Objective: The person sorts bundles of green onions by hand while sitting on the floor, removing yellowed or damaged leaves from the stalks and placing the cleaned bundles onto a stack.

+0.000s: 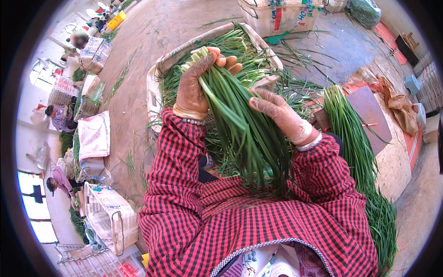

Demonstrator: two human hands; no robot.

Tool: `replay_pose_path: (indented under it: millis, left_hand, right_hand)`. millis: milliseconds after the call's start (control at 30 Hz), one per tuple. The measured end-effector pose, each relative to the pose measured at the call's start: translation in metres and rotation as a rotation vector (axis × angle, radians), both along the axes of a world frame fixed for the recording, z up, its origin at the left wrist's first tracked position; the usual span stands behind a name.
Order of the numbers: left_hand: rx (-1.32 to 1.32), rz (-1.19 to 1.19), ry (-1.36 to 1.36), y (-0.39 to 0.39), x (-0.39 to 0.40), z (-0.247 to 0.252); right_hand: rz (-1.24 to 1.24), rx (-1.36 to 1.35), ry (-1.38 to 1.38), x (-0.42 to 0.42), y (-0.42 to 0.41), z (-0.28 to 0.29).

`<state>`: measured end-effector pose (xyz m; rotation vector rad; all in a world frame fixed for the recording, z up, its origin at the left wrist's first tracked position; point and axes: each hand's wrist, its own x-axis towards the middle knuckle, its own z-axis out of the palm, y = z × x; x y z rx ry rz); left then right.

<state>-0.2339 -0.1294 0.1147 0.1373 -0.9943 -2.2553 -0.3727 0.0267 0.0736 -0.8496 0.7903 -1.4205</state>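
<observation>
A bunch of green garlic chives is held up before my chest, pale cut ends at the top and leaves hanging towards my lap. My left hand, in a soiled thin glove, wraps the bunch just below those ends. Gloved likewise, my right hand pinches leaf edges at the bunch's right side between thumb and fingertips. Behind the bunch, a white plastic crate holds many loose chives. To my right, a long pile of chives lies with its pale ends away from me.
A grey board lies beside the long pile. Another crate stands beyond the filled one. Stray leaves litter the floor. On the left, people work among stacked crates and a white sack. Blue stools stand far right.
</observation>
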Motion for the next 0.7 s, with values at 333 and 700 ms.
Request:
replay_pose_path:
  millis: [333, 700]
  left_hand:
    - [-0.018, 0.085, -0.290, -0.001, -0.008, 0.023]
    - [-0.084, 0.083, -0.398, -0.010, -0.021, 0.010]
  right_hand:
    - [0.051, -0.075, 0.147, 0.003, -0.027, 0.008]
    - [-0.550, -0.316, 0.763, 0.004, -0.034, 0.017]
